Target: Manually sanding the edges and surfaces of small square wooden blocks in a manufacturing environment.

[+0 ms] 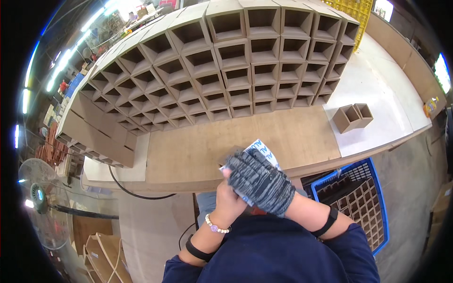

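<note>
Clutching a white sheet [268, 153] marked with blue print, a person in a navy top [278, 252] works at the near edge of a pale wooden desk [203, 144]. The right hand [261, 180], in a gray and black knit glove, is closed over the sheet, whose corners show beyond the fingers and below the palm. The bare left hand [230, 195], a beaded bracelet [216, 227] at its wrist, presses against the glove with its thumb up; its fingers are tucked from sight, and whether they grip the sheet cannot be told.

Across the far side of the desk rises a wall of brown boxes [235, 75], stacked in rows, their square open ends facing the worker. Two more boxes [348, 121] stand side by side at right on a white board [358, 142], well apart from the hands. Below the desk on the right, a blue crate [383, 210] holds rows of similar boxes. A black cable [134, 192] loops under the front edge at left, near a round fan [40, 193]. Yellow crates [362, 14] stand behind the wall's right end.
</note>
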Demonstrator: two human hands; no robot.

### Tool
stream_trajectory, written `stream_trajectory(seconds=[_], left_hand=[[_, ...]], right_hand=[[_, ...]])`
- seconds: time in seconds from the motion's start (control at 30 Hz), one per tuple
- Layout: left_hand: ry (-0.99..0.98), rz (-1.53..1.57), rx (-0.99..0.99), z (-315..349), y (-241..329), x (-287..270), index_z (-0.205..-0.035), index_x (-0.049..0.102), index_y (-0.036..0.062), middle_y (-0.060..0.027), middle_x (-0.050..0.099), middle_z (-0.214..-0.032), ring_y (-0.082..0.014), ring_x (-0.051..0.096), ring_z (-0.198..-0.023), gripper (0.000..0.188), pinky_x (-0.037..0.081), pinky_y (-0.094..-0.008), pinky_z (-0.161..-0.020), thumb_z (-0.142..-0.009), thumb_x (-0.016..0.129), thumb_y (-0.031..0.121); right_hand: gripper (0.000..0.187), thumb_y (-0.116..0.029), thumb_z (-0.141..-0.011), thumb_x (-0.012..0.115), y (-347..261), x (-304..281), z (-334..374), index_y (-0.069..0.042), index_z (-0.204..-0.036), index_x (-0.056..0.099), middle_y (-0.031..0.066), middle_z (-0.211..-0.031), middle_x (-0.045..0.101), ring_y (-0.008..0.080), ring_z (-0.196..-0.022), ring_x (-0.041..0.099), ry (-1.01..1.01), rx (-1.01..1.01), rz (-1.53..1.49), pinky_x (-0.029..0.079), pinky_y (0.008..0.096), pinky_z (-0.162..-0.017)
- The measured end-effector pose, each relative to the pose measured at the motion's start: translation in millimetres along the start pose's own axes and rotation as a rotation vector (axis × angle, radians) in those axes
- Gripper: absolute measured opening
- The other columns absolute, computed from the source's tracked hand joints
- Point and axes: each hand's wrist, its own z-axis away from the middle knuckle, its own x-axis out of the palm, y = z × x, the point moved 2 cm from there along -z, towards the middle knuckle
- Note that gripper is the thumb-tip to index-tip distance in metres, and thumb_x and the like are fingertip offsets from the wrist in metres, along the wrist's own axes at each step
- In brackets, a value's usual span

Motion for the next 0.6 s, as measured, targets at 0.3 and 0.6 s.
stream_trajectory(seconds=[0.3,0.6], left_hand=[[0.075,0.125,-0.136,13,-24,13,-0.071,0.047,0.0010,-0.0155,0.056,-0.065,-0.0292,0.057,-0.056,0.020,0.043,-0.0346,-0.050,-0.079,0.064,0.007],[-0.038,-0.157,-0.028,7,-2,5,-0.073,0.047,0.0009,-0.0157,0.054,-0.064,-0.0335,0.055,-0.057,0.018,0.043,-0.0383,-0.052,-0.078,0.063,0.005]], right_hand=[[0.035,-0.018,-0.078,0.052,-1,-3,-8,0.002,-0.106,0.056,0.0198,-0.112,0.057,0.0342,-0.109,0.053,-0.062,0.099,0.173,0.038,0.0409,-0.097],[0.034,-0.015,-0.078,0.051,46,-5,4,-0.001,-0.109,0.056,0.0192,-0.111,0.058,0.0299,-0.108,0.054,-0.041,0.251,0.282,0.038,0.0402,-0.098]])
